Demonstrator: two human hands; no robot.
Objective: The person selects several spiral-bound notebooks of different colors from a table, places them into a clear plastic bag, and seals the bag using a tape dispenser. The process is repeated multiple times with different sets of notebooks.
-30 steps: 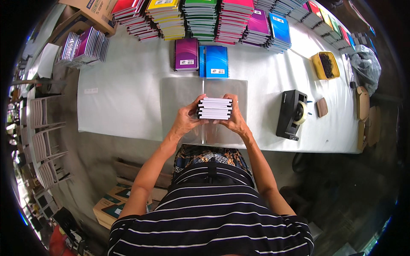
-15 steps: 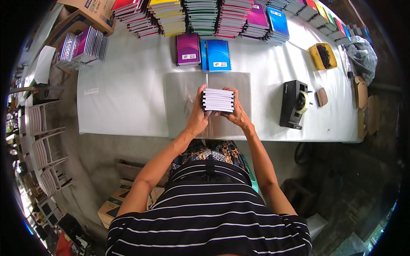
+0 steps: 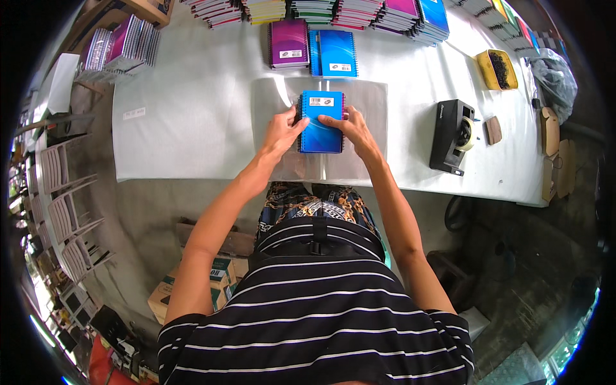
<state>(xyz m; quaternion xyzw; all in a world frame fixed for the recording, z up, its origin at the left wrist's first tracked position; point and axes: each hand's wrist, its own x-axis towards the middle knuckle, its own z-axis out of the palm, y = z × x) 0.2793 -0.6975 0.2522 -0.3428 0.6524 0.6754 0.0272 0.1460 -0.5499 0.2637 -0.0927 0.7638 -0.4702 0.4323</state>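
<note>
A stack of spiral notebooks (image 3: 322,136) with a blue cover on top lies in front of me, its coils along both sides. My left hand (image 3: 283,131) grips the left side, thumb at the cover's edge. My right hand (image 3: 350,128) holds the right side, its thumb laid over the blue cover. Beneath the stack is a clear plastic sheet (image 3: 369,151) spread on the white table. Just beyond stand a purple notebook pile (image 3: 288,42) and a blue notebook pile (image 3: 336,48).
Tall notebook stacks (image 3: 316,11) line the far side. To the right are a black tape dispenser (image 3: 449,136), a brown block (image 3: 493,130), a yellow tub (image 3: 497,70) of dark small pieces and a grey plastic bag (image 3: 550,83). Wrapped notebooks (image 3: 131,48) sit at the far left.
The notebook stack, earlier held with its page edges facing up, is now turned down with the blue cover upward. Both hands have shifted to its sides. The whole view has tilted slightly.
</note>
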